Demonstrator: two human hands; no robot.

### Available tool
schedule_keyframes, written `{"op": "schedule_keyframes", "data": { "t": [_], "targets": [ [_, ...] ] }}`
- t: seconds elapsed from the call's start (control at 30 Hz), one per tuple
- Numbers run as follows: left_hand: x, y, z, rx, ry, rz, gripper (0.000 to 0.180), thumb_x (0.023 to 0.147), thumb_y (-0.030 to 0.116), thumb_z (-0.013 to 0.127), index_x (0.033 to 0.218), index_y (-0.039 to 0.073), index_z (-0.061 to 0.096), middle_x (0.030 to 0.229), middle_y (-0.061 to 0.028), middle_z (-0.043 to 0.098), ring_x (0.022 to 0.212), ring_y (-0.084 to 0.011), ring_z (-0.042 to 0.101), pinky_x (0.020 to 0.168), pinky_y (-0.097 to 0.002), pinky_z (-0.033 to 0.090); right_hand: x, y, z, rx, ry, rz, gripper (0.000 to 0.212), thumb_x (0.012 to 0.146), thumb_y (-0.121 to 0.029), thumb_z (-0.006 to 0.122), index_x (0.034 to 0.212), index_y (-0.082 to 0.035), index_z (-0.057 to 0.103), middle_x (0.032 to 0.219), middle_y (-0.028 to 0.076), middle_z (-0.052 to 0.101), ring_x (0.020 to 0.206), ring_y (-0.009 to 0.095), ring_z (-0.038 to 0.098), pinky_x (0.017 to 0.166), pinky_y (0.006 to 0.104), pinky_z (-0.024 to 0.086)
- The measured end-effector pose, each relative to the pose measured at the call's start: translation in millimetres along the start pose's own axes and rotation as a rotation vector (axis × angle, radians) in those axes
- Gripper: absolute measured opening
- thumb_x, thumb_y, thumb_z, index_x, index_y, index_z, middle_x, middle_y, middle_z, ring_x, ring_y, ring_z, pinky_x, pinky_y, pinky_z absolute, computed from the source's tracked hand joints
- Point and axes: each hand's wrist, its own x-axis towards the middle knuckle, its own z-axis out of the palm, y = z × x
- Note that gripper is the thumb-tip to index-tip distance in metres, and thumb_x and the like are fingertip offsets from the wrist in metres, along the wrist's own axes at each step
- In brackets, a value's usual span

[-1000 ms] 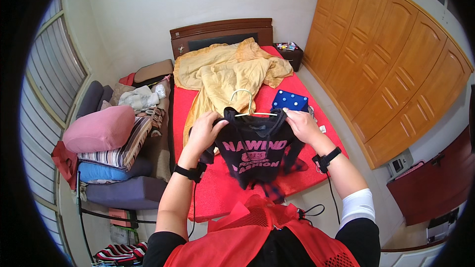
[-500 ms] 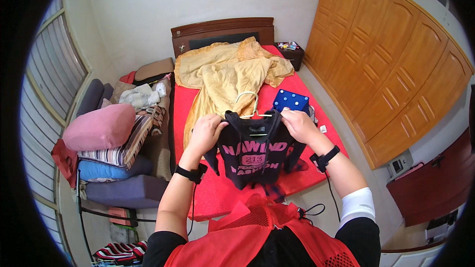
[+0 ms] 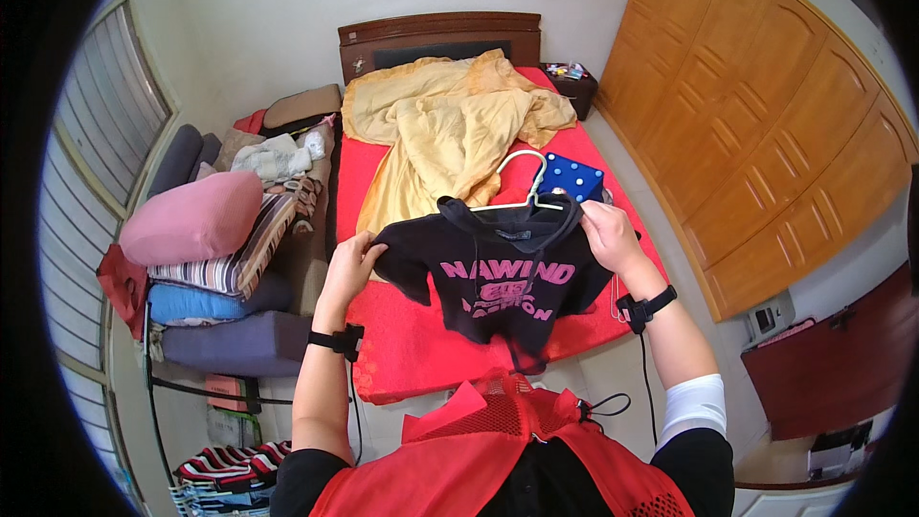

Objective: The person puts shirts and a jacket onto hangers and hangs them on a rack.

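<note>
A black hooded sweatshirt (image 3: 479,302) with pink lettering hangs in front of me over the red bed. A pale clothes hanger (image 3: 522,193) sits in its neck, with the hook rising above the hood. My left hand (image 3: 354,266) pinches the cloth at the sleeve on the left. My right hand (image 3: 609,233) is closed on the garment's right side, by the hood and shoulder. The right sleeve partly hides behind my right forearm.
A red-covered bed (image 3: 402,364) bears a crumpled yellow quilt (image 3: 440,144) and a blue dotted box (image 3: 572,175). Cushions, including a pink one (image 3: 191,218), pile up on the left. Wooden wardrobes (image 3: 756,124) line the right wall. Striped clothes (image 3: 230,464) hang at lower left.
My left hand has moved left and down from the shoulder area to the sleeve, spreading it outward. The hanger and hood have shifted right and the sweatshirt is stretched wider.
</note>
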Motion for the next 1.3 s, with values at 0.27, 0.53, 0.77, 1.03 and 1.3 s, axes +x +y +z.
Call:
{"op": "schedule_keyframes", "data": {
  "t": [0.27, 0.53, 0.77, 1.03, 1.3],
  "targets": [
    [-55.1, 65.8, 18.7, 0.127, 0.253, 0.415, 0.033, 0.093, 0.029, 0.074, 0.113, 0.003, 0.07, 0.101, -0.0175, 0.071, 0.102, -0.0384, 0.067, 0.09, -0.046, 0.052, -18.1, -25.6, 5.1, 0.123, -0.072, -0.117, 0.007, 0.093, -0.003, 0.064, 0.093, 0.001, 0.059, 0.082, 0.021, 0.062, 0.083, 0.044, 0.064, 0.072, 0.05, 0.05],
    [-168.8, 82.5, 64.2, 0.232, 0.342, 0.278, 0.018, 0.093, 0.02, 0.072, 0.097, 0.003, 0.071, 0.086, -0.0144, 0.067, 0.087, -0.036, 0.067, 0.076, -0.0439, 0.054, -90.2, -46.7, -3.7, 0.226, -0.219, -0.171, 0.006, 0.093, -0.006, 0.064, 0.096, -0.002, 0.062, 0.085, 0.018, 0.064, 0.082, 0.041, 0.065, 0.07, 0.0493, 0.05],
    [-309.1, 96.9, 103.4, 0.213, 0.308, 0.067, 0.017, 0.09, 0.018, 0.074, 0.093, 0.001, 0.073, 0.082, -0.0157, 0.067, 0.081, -0.0374, 0.067, 0.071, -0.0447, 0.053, -163.7, -85.0, -14.3, 0.45, -0.459, -0.22, 0.009, 0.093, -0.006, 0.065, 0.1, -0.002, 0.062, 0.082, 0.02, 0.063, 0.077, 0.041, 0.065, 0.067, 0.0475, 0.051],
    [-426.7, 107.1, 113.6, 0.173, 0.227, -0.128, 0.018, 0.085, 0.018, 0.077, 0.086, 0.001, 0.072, 0.076, -0.0176, 0.066, 0.073, -0.0393, 0.066, 0.065, -0.0452, 0.051, -204.3, -128.7, -9.5, 0.584, -0.805, -0.274, 0.011, 0.095, -0.013, 0.064, 0.103, -0.005, 0.063, 0.076, 0.021, 0.066, 0.071, 0.042, 0.067, 0.062, 0.05, 0.052],
    [-403.7, 53.4, 97.8, 0.197, 0.29, -0.145, 0.019, 0.086, 0.019, 0.075, 0.086, 0.001, 0.073, 0.078, -0.0177, 0.068, 0.076, -0.0402, 0.067, 0.068, -0.0461, 0.052, -182.6, -133.8, 58.7, 0.615, -0.764, -0.266, 0.014, 0.098, -0.015, 0.065, 0.106, -0.005, 0.059, 0.076, 0.024, 0.065, 0.074, 0.045, 0.067, 0.062, 0.0524, 0.051]
  ]
}}
